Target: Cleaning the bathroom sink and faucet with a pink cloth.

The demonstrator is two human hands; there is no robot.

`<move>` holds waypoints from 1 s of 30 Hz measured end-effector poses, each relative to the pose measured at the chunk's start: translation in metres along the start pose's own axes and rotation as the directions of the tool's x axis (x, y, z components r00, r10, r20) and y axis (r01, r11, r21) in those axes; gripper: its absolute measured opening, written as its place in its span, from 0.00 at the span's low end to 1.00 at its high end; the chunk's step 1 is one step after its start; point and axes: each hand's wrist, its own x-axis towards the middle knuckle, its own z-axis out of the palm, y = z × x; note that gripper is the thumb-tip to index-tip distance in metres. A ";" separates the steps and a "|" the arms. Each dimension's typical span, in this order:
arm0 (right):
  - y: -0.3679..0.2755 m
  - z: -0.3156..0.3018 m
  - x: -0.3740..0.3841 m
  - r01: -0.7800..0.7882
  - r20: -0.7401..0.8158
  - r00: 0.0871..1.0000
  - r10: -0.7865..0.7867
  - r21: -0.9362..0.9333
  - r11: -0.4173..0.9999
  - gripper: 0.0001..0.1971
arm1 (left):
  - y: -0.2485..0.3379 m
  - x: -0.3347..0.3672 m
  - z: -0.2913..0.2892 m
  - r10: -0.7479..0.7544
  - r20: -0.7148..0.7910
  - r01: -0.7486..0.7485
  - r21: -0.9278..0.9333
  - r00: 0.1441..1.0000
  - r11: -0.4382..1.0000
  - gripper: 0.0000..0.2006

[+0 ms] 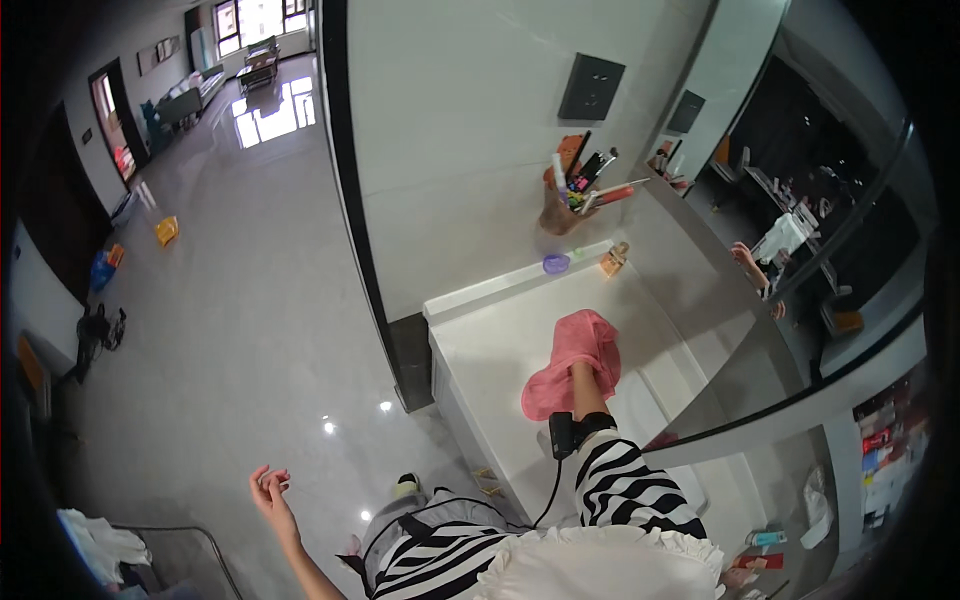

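On the white countertop [480, 350] lies a pink cloth [570, 345], bunched and spread in two lobes. My right hand [583, 377] is at the cloth, which folds over it and hides the fingers. A black strap with a small black device [562, 436] sits on that wrist, and a cable hangs from it. Off to the left, away from the counter, my left hand [270, 489] hangs in the air above the floor with nothing in it. Its fingers are loosely bent and apart.
A brown cup of pens and brushes [565, 212] is mounted on the wall behind the counter. Below it, a purple round container [555, 264] and a small bottle [615, 260] stand on the ledge. A mirror [820, 220] rises on the right.
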 end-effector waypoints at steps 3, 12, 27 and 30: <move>-0.007 -0.010 0.020 0.021 -0.006 1.000 -0.021 -0.022 1.000 0.12 | 0.001 -0.015 0.001 -0.073 -0.065 0.071 -0.034 0.995 0.997 0.10; -0.128 -0.014 -0.066 0.577 -0.027 0.810 -0.586 -0.147 0.803 0.11 | 0.001 -0.018 0.043 -0.023 0.059 0.025 -0.034 0.998 0.999 0.11; 0.056 -0.015 0.059 -0.029 -0.059 0.998 0.030 0.028 0.999 0.11 | 0.015 -0.021 0.060 0.046 0.093 -0.045 -0.008 0.995 0.999 0.11; 0.031 -0.018 0.037 0.037 -0.068 0.997 -0.039 -0.029 0.999 0.11 | 0.008 -0.025 0.059 0.015 0.068 -0.014 -0.022 0.998 1.000 0.11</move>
